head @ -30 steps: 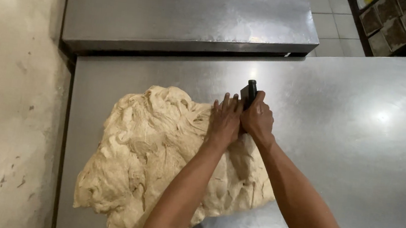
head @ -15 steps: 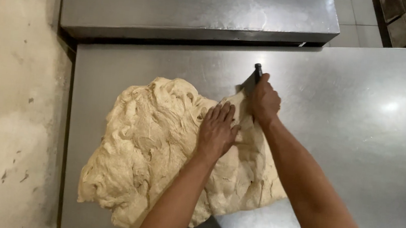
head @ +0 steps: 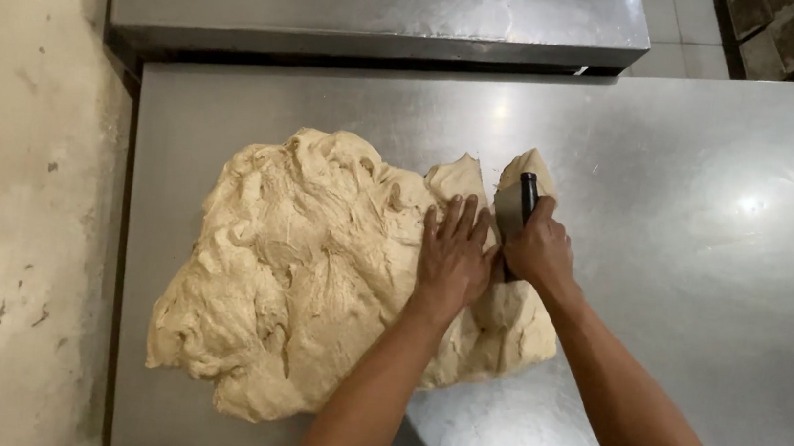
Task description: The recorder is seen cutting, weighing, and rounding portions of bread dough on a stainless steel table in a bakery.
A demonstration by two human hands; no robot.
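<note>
Dough mass (head: 313,273), counter's left edge; left hand (head: 453,253) spread flat, pinning it; right hand (head: 540,251) clenched on scraper (head: 513,209); keep blade vertical, press straight down.

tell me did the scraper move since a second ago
Yes. The scraper in the right hand has come toward the person, away from the raised steel block and deeper along the dough.

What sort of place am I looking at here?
Most likely a bakery or commercial kitchen. A big shaggy mass of dough lies on a stainless steel table. The left hand presses it flat while the right hand cuts with a bench scraper.
</note>
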